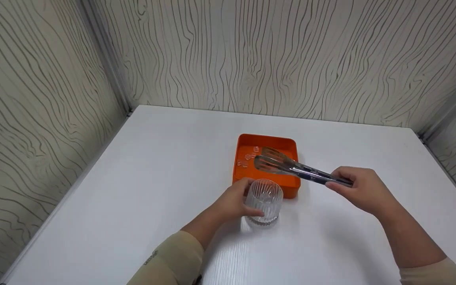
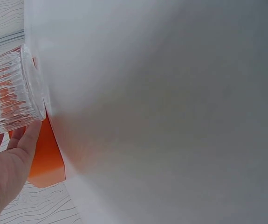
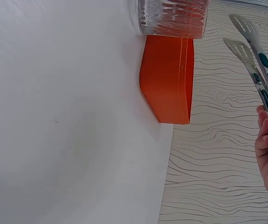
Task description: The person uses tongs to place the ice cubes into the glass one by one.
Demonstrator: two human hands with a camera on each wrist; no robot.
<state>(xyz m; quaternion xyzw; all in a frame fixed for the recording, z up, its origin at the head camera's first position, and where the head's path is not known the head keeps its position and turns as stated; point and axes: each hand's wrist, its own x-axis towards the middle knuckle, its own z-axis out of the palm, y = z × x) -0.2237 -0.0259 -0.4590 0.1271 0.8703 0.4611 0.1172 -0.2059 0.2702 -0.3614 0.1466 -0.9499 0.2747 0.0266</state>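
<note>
Beige sleeve [image 1: 176, 251], left fingers [image 1: 244, 183] gripping ribbed glass [image 1: 266, 202], right fingers [image 1: 345, 171] holding tongs [image 1: 311, 174] (spread) over orange tray [image 1: 291, 192]

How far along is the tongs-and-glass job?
Looks done: tongs gripped in the right hand, ribbed glass held by the left hand beside the orange tray.
In hand: tongs spread over the tray, nothing visible between their ends.
Remaining, probably: picking up the small clear pieces, which lie in the tray. Can't tell whether the glass already holds any.
</note>
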